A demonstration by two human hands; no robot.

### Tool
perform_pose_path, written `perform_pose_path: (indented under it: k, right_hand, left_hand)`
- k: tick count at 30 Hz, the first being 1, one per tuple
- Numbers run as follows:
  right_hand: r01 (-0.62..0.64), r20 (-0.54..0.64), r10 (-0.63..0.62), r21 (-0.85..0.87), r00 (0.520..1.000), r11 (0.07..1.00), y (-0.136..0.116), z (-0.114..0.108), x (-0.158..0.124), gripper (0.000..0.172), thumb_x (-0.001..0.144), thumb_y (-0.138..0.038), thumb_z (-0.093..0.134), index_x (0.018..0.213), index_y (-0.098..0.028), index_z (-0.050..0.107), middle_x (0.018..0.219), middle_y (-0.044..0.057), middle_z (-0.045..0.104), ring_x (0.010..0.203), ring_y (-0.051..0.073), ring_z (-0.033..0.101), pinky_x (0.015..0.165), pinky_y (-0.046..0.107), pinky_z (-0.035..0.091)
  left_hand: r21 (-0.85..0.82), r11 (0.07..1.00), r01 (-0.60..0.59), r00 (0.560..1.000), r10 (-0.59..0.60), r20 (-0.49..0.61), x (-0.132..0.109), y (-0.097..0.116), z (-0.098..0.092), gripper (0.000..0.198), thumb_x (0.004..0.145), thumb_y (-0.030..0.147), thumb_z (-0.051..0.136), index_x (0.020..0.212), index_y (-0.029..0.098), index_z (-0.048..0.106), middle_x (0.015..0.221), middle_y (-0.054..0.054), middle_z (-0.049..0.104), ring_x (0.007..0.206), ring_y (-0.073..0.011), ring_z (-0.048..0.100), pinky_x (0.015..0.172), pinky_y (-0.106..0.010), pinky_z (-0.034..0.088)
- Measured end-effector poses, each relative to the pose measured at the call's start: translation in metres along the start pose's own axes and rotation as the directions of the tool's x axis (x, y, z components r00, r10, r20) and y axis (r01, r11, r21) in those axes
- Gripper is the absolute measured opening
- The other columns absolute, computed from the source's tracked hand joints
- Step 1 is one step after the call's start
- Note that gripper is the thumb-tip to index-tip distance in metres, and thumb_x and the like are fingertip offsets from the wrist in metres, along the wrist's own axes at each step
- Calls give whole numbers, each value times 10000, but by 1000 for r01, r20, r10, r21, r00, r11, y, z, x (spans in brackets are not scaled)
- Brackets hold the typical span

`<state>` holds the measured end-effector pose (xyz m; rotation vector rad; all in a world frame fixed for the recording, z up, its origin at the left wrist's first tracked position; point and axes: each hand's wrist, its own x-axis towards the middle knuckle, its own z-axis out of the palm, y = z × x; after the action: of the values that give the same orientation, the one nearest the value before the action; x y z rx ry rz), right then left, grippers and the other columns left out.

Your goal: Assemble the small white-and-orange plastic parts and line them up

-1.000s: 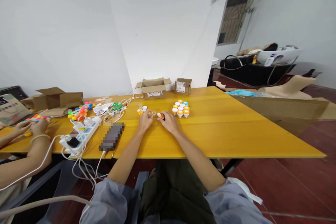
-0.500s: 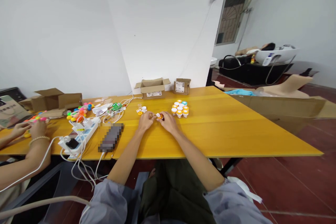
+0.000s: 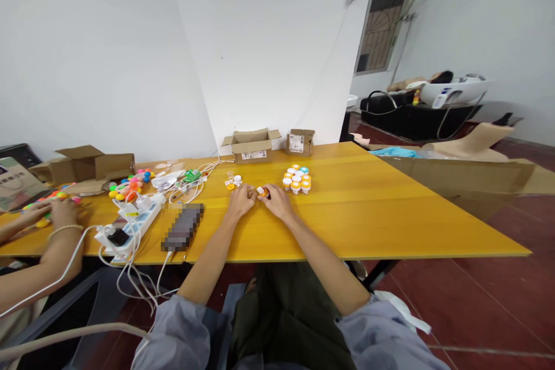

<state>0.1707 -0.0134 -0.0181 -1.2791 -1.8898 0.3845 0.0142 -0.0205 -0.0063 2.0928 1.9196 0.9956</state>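
My left hand and my right hand rest close together on the yellow table, fingers curled. Between the fingertips sits a small orange-and-white container, pinched by my right hand, with my left fingertips closed on its other end. A cluster of small jars with orange, white and blue lids stands just right of my hands. A few small loose pieces lie just left of them.
Two open cardboard boxes stand at the table's far edge by the wall. A power strip with white cables, a dark phone and coloured balls lie to the left. Another person's hands work at the far left.
My two hands have drawn closer together around the small container. The view has shifted slightly; the other person's hands moved a little.
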Motion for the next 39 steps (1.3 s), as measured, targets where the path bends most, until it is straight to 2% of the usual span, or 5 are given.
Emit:
perform_pose_path:
  k: [6,12,20,28,39]
  right_hand:
    - [-11,17,10,4,1000,1000,-2,-3,0,192,804,-191,715,989,-238,692,1019,54,737,954,210,679,832,303,502]
    - [-19,14,19,3,1000,1000,-2,-3,0,196,797,-195,722,986,-238,689,1021,53,735,936,206,677,831,299,497]
    - [-45,29,45,-5,999,999,-5,-3,0,200,808,-194,709,1004,-231,688,1036,58,729,968,211,673,832,296,494]
    - [-68,-22,68,11,997,998,-1,-4,1,184,814,-219,698,995,-256,689,1053,57,724,969,224,667,831,314,507]
    - [-124,-74,126,34,989,992,1,-3,2,159,816,-256,700,974,-250,681,1057,75,720,990,247,658,833,346,505]
  left_hand:
    - [-30,998,52,999,-52,-1,-2,4,-2,302,793,274,708,1046,239,547,816,-32,648,855,-254,652,754,-322,432]
    - [-3,999,50,997,-51,-58,-6,14,-8,166,814,274,674,878,240,525,807,-27,629,804,-221,622,718,-304,413]
    - [166,985,45,997,-55,55,-9,26,-15,147,866,272,603,731,216,622,730,-42,679,792,-208,652,689,-284,395]
    - [217,971,-101,990,77,117,-13,28,-15,167,906,285,553,885,232,710,733,-38,711,785,-219,673,675,-289,394]
    - [223,957,-187,977,157,146,-11,16,-8,177,926,269,544,864,235,706,812,-59,729,830,-244,683,716,-315,441]
